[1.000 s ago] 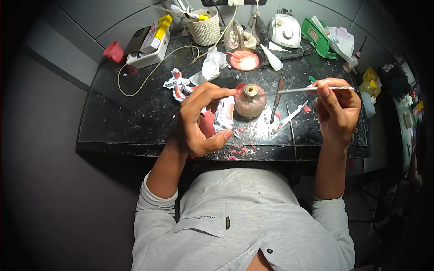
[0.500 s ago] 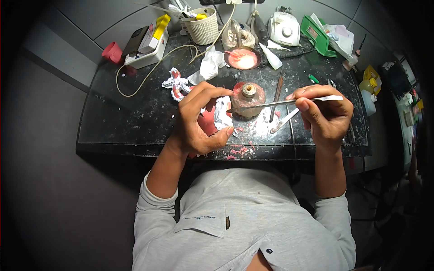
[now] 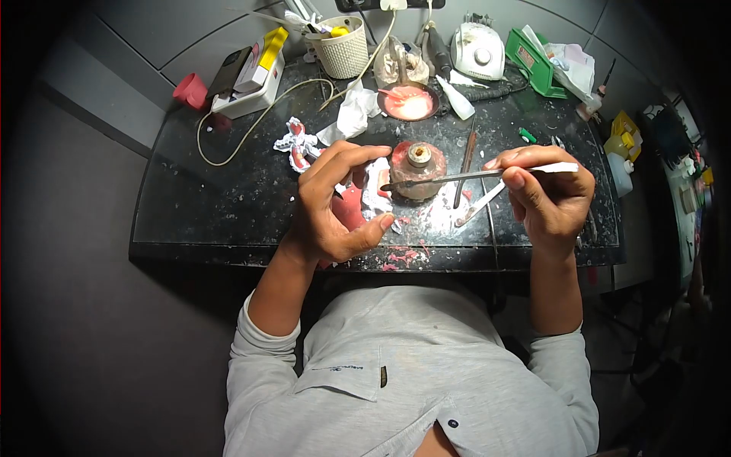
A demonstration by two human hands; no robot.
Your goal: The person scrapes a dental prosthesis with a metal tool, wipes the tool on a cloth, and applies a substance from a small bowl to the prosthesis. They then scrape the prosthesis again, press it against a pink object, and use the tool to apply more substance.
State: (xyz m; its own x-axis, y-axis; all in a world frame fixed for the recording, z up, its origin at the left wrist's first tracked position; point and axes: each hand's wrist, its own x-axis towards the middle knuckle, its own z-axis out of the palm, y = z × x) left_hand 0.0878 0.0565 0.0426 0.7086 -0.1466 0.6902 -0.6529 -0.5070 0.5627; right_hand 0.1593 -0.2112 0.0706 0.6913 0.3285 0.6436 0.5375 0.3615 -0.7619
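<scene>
My left hand is closed around a white plaster dental cast with pink-red wax on it, gripping it between fingers and thumb. In my right hand is a thin metal wax spatula, its pale handle end showing past the fingers. The spatula's dark tip lies at the cast's right edge, over the wax. Just right of the cast stands a glass spirit lamp with a metal collar, behind the spatula's shaft. A red wax sheet shows under my left hand, partly hidden.
A small pan of pink wax sits behind the lamp. Another plaster piece lies to the left, near crumpled tissue. A dark-handled tool lies right of the lamp. Wax scraps litter the front edge.
The cast has turned slightly in my left hand, showing more of its wax. The spatula tip stays beside it, with hardly any shift of my right hand.
</scene>
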